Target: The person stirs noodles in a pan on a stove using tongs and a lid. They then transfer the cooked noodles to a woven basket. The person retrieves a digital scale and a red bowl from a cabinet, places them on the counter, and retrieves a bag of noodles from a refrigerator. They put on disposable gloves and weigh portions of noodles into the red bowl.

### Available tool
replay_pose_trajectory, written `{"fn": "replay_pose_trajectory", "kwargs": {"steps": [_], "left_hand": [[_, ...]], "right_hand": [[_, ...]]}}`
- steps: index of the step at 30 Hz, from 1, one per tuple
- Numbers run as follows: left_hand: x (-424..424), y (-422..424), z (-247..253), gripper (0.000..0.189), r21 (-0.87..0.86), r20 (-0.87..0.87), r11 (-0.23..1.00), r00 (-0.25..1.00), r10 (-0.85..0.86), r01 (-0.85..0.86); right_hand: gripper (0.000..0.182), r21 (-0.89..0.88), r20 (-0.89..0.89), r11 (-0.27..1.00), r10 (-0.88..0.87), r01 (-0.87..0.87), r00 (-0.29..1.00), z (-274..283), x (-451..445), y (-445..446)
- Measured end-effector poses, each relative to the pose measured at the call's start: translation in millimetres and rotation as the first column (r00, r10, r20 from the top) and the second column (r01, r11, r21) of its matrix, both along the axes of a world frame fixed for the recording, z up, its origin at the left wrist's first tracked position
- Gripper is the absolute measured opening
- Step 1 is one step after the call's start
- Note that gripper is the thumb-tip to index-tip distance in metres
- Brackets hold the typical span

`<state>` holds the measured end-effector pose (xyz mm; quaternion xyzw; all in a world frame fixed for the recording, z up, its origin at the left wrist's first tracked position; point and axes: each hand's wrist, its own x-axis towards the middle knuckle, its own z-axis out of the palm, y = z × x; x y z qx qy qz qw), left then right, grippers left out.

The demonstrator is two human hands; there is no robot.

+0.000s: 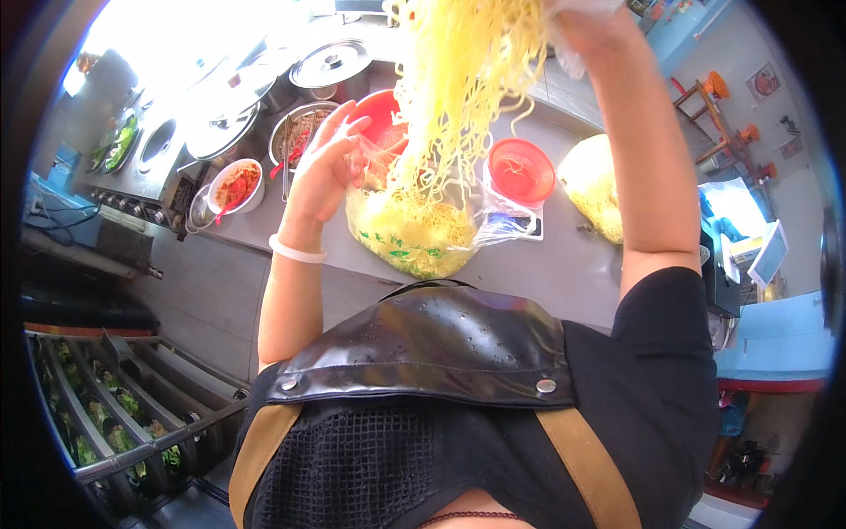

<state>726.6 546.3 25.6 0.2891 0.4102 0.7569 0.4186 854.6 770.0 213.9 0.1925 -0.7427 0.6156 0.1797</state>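
A clear plastic bag (416, 264) with green printing, full of yellow noodles, lies on the grey counter before me. My left hand (334, 159), with a white bangle at the wrist, grips the bag's rim at its left side. Up at the top edge, my right hand (581, 26) wears a thin clear plastic glove and holds a large bunch of yellow noodles (469, 86). Long strands hang from it down to the bag's mouth; its fingers are partly cut off. To the right, a small red bowl (522, 170) with a few strands stands on a white scale (537, 228).
Behind the bag sits a larger red basin (380, 112). Leftward are a pot of minced food (304, 129), a white tub of red sauce (236, 186), lidded pots (330, 63) and a stove (132, 192). Another noodle bag (591, 192) lies right. Leafy greens (119, 436) fill a lower-left rack.
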Motion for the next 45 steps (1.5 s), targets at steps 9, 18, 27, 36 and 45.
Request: {"fn": "replay_pose_trajectory", "kwargs": {"steps": [9, 18, 27, 36, 45], "left_hand": [[6.3, 12.2, -0.9, 0.055, 0.01, 0.012, 1.0, 1.0, -0.027, 0.027], [21.8, 21.8, 5.2, 0.054, -0.003, -0.021, 1.0, 0.999, -0.025, 0.025], [39.8, 31.9, 11.0, 0.055, -0.034, -0.065, 0.999, 0.998, -0.024, 0.022], [47.8, 33.6, 14.9, 0.053, -0.066, -0.123, 0.998, 0.992, -0.033, 0.025], [55.1, 28.6, 16.0, 0.051, -0.078, -0.101, 0.997, 0.995, 0.021, -0.029]], "right_hand": [[0.03, 0.124, -0.136, 0.944, -0.289, 0.305, 0.948, 39.0, 22.2, 21.6], [0.031, 0.125, -0.108, 0.893, -0.421, 0.433, 0.901, 37.1, 55.2, 53.4], [0.032, 0.094, -0.068, 0.834, -0.539, 0.543, 0.84, 21.6, 101.3, 95.9], [0.033, -0.005, 0.078, 0.801, -0.596, 0.598, 0.799, -34.0, 139.9, 166.6], [0.041, 0.169, 0.528, 0.888, -0.447, 0.426, 0.722, -254.2, 127.3, 180.6]]}}
